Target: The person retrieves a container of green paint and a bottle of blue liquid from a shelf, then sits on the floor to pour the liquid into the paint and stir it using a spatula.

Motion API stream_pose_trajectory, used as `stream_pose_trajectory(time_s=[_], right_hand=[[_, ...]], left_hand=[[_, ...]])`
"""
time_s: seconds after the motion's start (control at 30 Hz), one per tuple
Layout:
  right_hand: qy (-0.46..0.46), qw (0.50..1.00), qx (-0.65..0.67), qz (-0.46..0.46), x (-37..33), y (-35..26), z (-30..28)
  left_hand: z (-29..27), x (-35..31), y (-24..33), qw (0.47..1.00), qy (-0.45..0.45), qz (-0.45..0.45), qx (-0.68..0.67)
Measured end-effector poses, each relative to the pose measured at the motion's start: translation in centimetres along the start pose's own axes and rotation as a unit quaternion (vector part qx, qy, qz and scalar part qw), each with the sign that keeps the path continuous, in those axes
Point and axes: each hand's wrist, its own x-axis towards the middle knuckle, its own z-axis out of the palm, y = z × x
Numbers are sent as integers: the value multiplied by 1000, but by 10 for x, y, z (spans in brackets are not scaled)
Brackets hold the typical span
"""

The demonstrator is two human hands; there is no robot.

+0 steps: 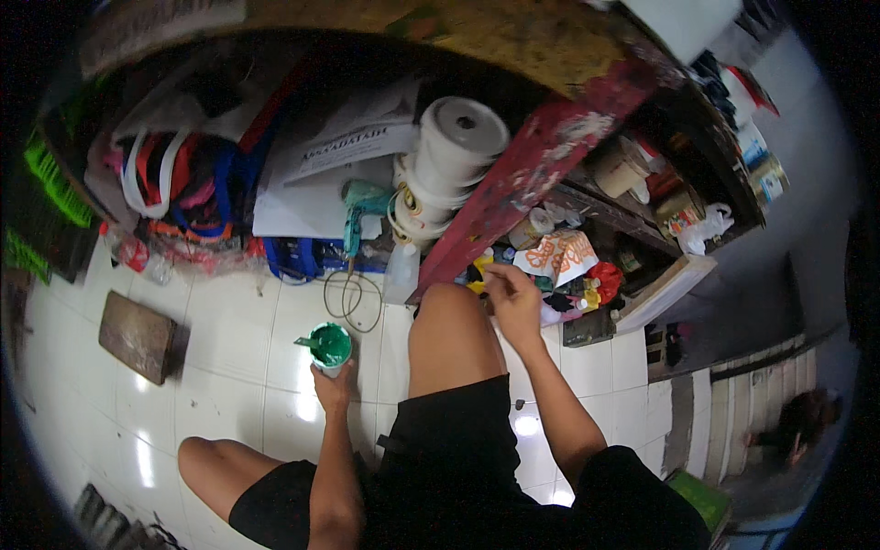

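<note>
Cupping suited the likely light, spillable paint tub (332, 368): left hand (334, 387) wrapped its side; right hand (515, 302), half-curled, seemed empty.

Stacked beside a paint-worn red post (541, 174) — white lidded buckets (458, 151). To their left, a teal pistol-shaped tool (363, 203) with a looped cord (349, 269), then white paper sheets (339, 160) and a bag with white handles (168, 172). On the white tiled floor (229, 394), a brown wooden block (136, 332). Far right, in shadow — a person (807, 417).

Black shorts (454, 426) and a black top (632, 495), seemingly short-sleeved.
</note>
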Motion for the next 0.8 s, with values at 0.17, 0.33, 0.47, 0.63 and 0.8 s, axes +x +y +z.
stream_pose_trajectory(time_s=[0.17, 0.33, 0.47, 0.63, 0.8], right_hand=[[82, 985, -84, 124, -45, 135, -52], [33, 968, -5, 248, -93, 135, -28], [45, 950, 69, 300, -101, 143, -34], [98, 918, 202, 326, -87, 142, -47], [124, 918, 260, 274, -52, 128, -70]], left_hand=[[-9, 52, -59, 853, -388, -89, 337], [-37, 11, 37, 829, -377, -132, 390], [-47, 3, 87, 832, -416, -183, 320], [-87, -41, 201, 907, -375, -36, 187], [-88, -86, 335, 902, -218, 324, 182]])
